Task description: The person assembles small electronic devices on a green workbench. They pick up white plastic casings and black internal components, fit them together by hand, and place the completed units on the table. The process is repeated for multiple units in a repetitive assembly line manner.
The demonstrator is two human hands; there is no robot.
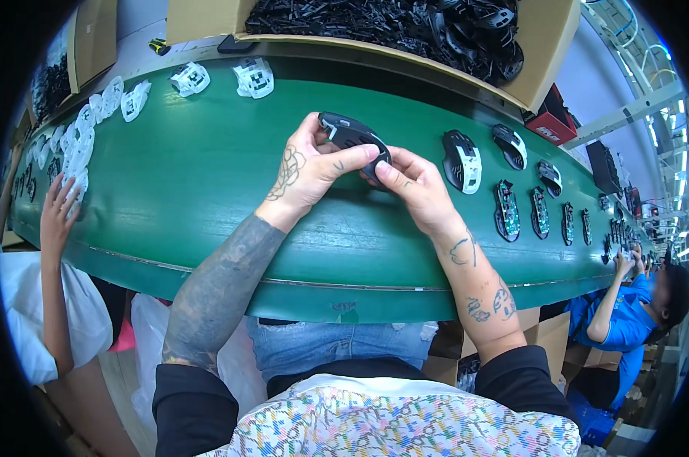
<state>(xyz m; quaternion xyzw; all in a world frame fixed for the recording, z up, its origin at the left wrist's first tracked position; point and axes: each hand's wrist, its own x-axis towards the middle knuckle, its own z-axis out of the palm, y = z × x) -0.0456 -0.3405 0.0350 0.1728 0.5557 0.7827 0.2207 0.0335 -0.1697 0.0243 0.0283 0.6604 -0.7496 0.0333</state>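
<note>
Both of my hands hold a black computer mouse shell (346, 131) above the green work surface. My left hand (312, 164) grips its left end, with the thumb laid along the near side. At the right end my right hand (415, 183) pinches the shell, its thumb pressed on the edge close to my left thumb. The fingers behind the shell are partly hidden. To the right of my hands lies a black mouse shell with a white panel (471, 164). A green circuit board in a black mouse base (507, 211) sits nearer to me.
A cardboard box (546, 57) full of black plastic parts stands at the far side. White translucent mouse shells (253, 78) lie along the far left. A co-worker's hand (59, 209) reaches over shells at left; another person in blue (626, 305) works at right.
</note>
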